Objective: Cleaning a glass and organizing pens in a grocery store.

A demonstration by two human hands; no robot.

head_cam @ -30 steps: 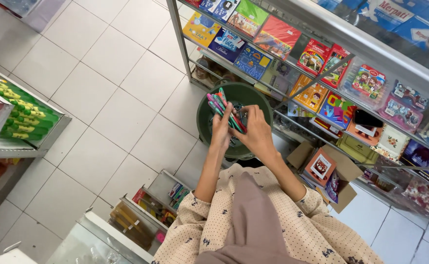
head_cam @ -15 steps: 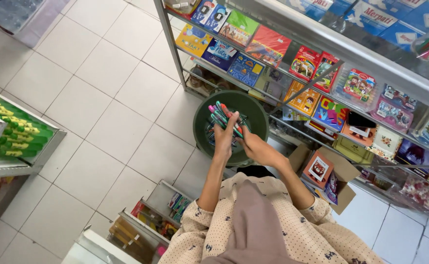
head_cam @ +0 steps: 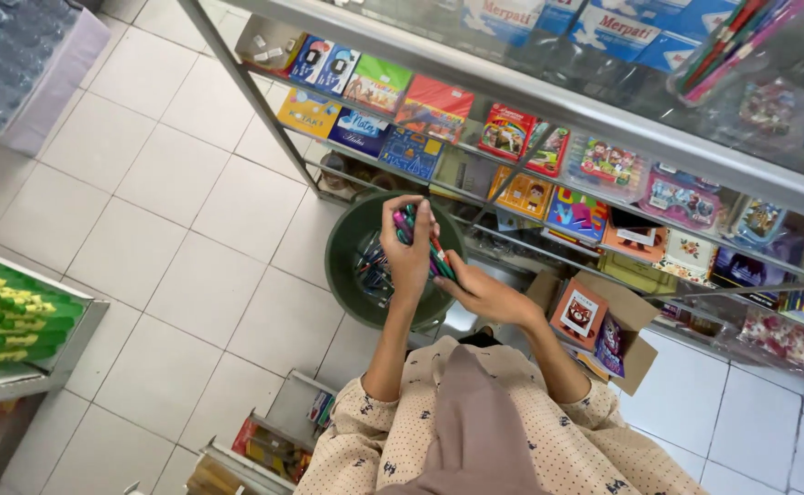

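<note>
Your left hand (head_cam: 408, 261) is wrapped tight around a bunch of coloured pens (head_cam: 418, 240), fingers closed over the middle of the bundle so the tips fan out above and below your fist. That keeps them gathered in one sheaf directly over the dark green bucket (head_cam: 347, 246) on the tiled floor (head_cam: 182, 211), where more pens lie loose inside. Your right hand (head_cam: 483, 295) is only partly curled, thumb and fingertips touching the lower ends of the bundle (steadying or evening them, as far as I can judge) rather than clamping anything of its own.

The bucket stands against the front lower edge of the metal shelving (head_cam: 549, 101), beside an open cardboard box (head_cam: 617, 330) at its right. How many pens you hold can't be counted; your fingers cover most of them. The bucket's near rim is hidden behind your forearms, and its contents are too small to sort out.
</note>
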